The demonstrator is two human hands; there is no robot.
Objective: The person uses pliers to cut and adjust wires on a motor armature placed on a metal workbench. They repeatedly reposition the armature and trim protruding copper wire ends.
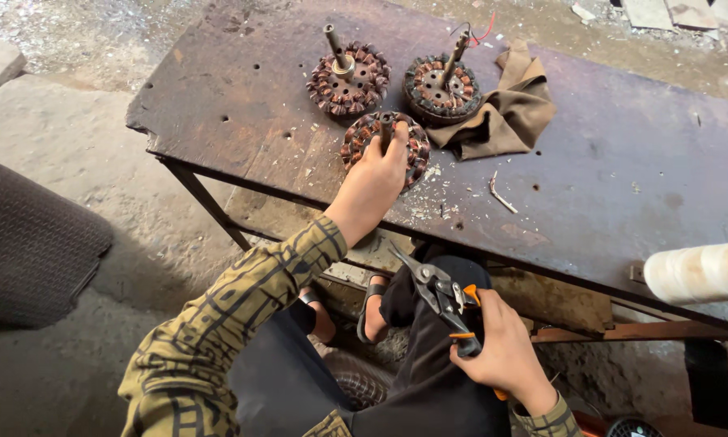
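**Gripping the nearest stator, snips held ready**

Resting on the near edge of the dark, worn surface point(623, 162), the nearest stator point(384, 146) is grasped by the left hand point(373, 182), whose fingers are closed over its top and around the central shaft. Its copper windings appear to be in place all round the core, so cutting is judged not to have begun on it, though the part under the hand cannot be seen. A pair of orange-handled snips point(445, 299) is gripped in the closed right hand point(501, 348), held low by the lap and well apart from the stator; the blades are seen shut or nearly so.

Two further stators, the left rear stator point(349, 77) and the right rear stator point(443, 87), stand behind with shafts upright and coils intact; the latter touches a crumpled brown cloth point(509, 109). Pale chips and a small offcut point(501, 194) are scattered near the front stator. Most of the work is therefore judged to be left.
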